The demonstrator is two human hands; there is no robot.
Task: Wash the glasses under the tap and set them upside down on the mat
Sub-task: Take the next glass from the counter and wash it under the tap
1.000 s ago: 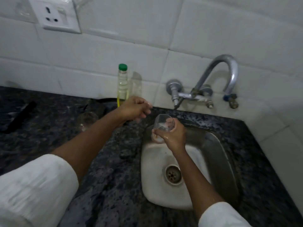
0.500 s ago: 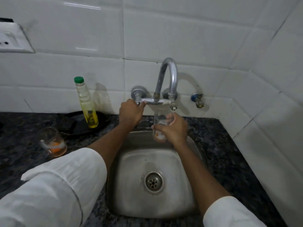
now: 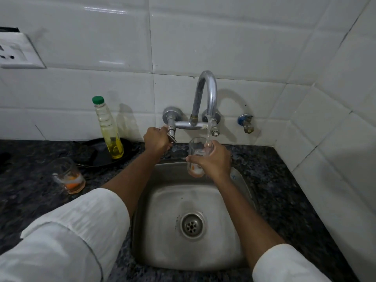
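My right hand (image 3: 213, 159) grips a glass (image 3: 196, 157), fingers wrapped round its side, holding it upright over the far edge of the sink (image 3: 160, 231). Orange residue in the bottom of it. Thin stream of water (image 3: 208, 129) runs from the tap (image 3: 205, 94) and lands at the glass rim by my fingertips. My left hand (image 3: 157, 140) is curled around the left tap handle (image 3: 172, 135), gripping it. Second glass (image 3: 68, 176) sits on the dark speckled table (image 3: 30, 169), left of the sink, upright, orange dregs inside, well apart from both hands. Oil bottle (image 3: 107, 129) with green cap stands on a black pan (image 3: 101, 153) at the far left by the wall. White sleeves on both arms. Small blue valve (image 3: 246, 123) on the wall right of the tap.
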